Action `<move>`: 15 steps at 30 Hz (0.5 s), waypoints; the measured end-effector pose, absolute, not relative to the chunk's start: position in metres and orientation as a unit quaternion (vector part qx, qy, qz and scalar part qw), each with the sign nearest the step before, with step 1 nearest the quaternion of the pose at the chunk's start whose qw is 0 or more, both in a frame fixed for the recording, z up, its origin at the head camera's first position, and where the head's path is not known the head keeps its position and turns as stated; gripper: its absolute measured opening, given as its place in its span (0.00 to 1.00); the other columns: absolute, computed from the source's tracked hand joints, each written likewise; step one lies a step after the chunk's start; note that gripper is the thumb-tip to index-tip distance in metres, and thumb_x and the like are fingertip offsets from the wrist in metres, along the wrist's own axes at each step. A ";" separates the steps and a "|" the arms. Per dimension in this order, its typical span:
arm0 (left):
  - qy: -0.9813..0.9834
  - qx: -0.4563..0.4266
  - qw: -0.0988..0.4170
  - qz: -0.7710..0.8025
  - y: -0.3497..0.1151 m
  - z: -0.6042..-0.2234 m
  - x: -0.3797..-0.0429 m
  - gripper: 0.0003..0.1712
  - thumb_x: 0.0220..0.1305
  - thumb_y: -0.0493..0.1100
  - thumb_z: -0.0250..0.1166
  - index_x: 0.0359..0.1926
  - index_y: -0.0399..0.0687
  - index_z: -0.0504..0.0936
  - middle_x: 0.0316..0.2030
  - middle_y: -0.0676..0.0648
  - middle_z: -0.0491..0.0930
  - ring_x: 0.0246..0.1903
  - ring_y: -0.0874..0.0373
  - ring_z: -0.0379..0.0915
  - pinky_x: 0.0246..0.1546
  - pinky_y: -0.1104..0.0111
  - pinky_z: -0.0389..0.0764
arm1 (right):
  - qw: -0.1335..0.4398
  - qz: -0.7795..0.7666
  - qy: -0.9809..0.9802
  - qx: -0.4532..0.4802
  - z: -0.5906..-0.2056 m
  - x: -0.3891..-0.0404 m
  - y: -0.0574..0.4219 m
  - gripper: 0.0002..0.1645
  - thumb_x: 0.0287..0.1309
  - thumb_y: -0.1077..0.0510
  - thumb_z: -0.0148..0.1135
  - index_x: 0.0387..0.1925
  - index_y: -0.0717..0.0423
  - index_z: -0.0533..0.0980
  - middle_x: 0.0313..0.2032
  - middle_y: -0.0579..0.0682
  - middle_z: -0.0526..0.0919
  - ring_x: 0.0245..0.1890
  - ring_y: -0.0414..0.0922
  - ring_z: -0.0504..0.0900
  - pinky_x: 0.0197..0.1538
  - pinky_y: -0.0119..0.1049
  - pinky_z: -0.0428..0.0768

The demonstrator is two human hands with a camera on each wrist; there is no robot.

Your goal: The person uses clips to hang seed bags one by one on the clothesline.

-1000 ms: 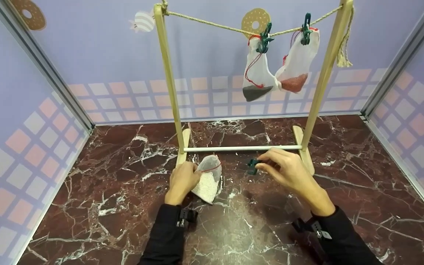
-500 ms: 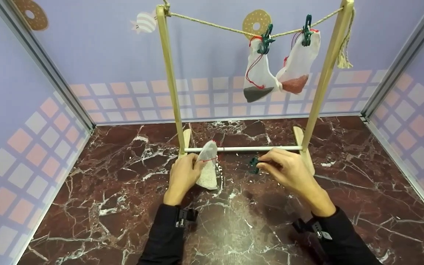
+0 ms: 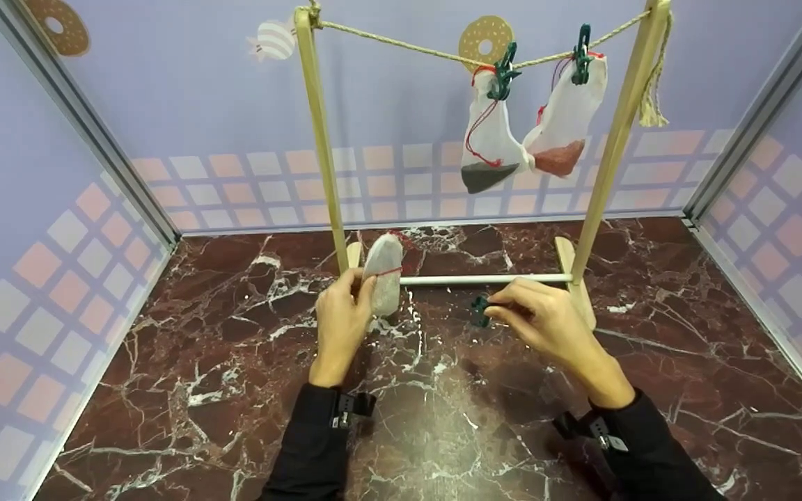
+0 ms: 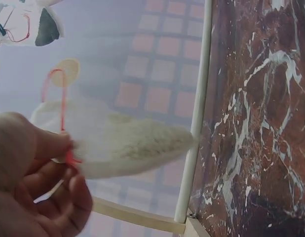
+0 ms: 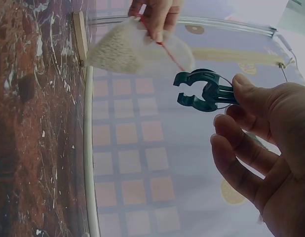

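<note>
My left hand pinches a white mesh drawstring bag by its edge, raised off the table near the rack's left post. In the left wrist view, pale grains fill the lower end of the bag, and its red cord loops above my thumb. My right hand pinches a dark green spring clip by its handles. In the right wrist view, the clip has parted jaws with nothing between them, and it points toward the bag's side.
A wooden rack carries a rope. Two mesh bags hang from it by green clips, one with dark grains and one with reddish grains. A white crossbar joins the posts low down. White bits speckle the marbled table.
My left hand has lifted the bag of pale grains upward and away from me, tilting it more upright. My right hand, with the clip, has barely moved.
</note>
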State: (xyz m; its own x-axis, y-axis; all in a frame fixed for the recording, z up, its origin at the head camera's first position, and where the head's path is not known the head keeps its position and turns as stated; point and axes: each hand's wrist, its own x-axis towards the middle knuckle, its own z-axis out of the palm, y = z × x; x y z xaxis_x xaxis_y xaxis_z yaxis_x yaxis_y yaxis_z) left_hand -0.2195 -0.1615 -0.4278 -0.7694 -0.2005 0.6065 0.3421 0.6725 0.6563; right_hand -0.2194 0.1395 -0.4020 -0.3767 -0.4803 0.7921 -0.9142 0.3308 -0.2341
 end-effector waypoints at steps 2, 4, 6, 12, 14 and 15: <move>-0.828 -0.048 0.344 -0.439 -0.160 -0.425 -0.220 0.05 0.60 0.41 0.67 0.36 0.44 0.84 0.27 0.51 0.83 0.25 0.60 0.76 0.28 0.66 0.77 | 0.315 0.348 -0.750 0.466 -0.401 -0.219 0.139 0.09 0.49 0.63 0.72 0.35 0.54 0.82 0.32 0.42 0.82 0.26 0.34 0.75 0.29 0.23 0.73; -0.803 -0.059 0.344 -0.483 -0.158 -0.420 -0.220 0.05 0.61 0.40 0.67 0.36 0.43 0.83 0.28 0.51 0.83 0.27 0.61 0.77 0.27 0.67 0.78 | 0.316 0.349 -0.748 0.468 -0.400 -0.218 0.138 0.10 0.48 0.64 0.72 0.35 0.54 0.82 0.32 0.42 0.82 0.25 0.34 0.75 0.28 0.23 0.73; -0.779 -0.067 0.341 -0.521 -0.155 -0.416 -0.220 0.06 0.62 0.42 0.66 0.36 0.43 0.83 0.29 0.51 0.83 0.28 0.60 0.78 0.27 0.67 0.79 | 0.316 0.351 -0.746 0.470 -0.398 -0.216 0.138 0.11 0.48 0.65 0.72 0.36 0.54 0.82 0.31 0.42 0.82 0.25 0.34 0.75 0.28 0.22 0.73; -0.731 -0.071 0.348 -0.582 -0.148 -0.408 -0.215 0.08 0.62 0.42 0.66 0.37 0.41 0.82 0.29 0.45 0.83 0.28 0.56 0.77 0.28 0.67 0.80 | 0.306 0.408 -0.729 0.456 -0.379 -0.205 0.139 0.12 0.43 0.72 0.71 0.33 0.61 0.81 0.29 0.47 0.82 0.23 0.38 0.76 0.27 0.22 0.74; -0.716 -0.071 0.349 -0.600 -0.147 -0.404 -0.213 0.08 0.62 0.40 0.65 0.38 0.38 0.82 0.29 0.42 0.82 0.28 0.54 0.76 0.26 0.68 0.80 | 0.296 0.433 -0.728 0.442 -0.370 -0.200 0.139 0.12 0.42 0.75 0.70 0.32 0.64 0.81 0.28 0.49 0.82 0.22 0.40 0.77 0.26 0.23 0.75; -0.710 -0.071 0.348 -0.608 -0.146 -0.400 -0.211 0.08 0.63 0.39 0.65 0.38 0.36 0.81 0.29 0.41 0.82 0.27 0.54 0.76 0.26 0.69 0.79 | 0.293 0.440 -0.729 0.435 -0.366 -0.199 0.139 0.12 0.43 0.75 0.70 0.32 0.64 0.81 0.28 0.50 0.82 0.22 0.40 0.76 0.25 0.24 0.75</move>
State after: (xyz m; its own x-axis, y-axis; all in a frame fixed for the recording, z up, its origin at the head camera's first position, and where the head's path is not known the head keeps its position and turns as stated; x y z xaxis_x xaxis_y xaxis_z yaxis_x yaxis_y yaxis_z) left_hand -0.2107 -0.1460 -0.3996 -0.7473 -0.3225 0.5810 0.5245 0.2505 0.8137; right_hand -0.1988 0.1393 -0.3661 -0.4503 -0.3762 0.8098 -0.8918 0.2342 -0.3871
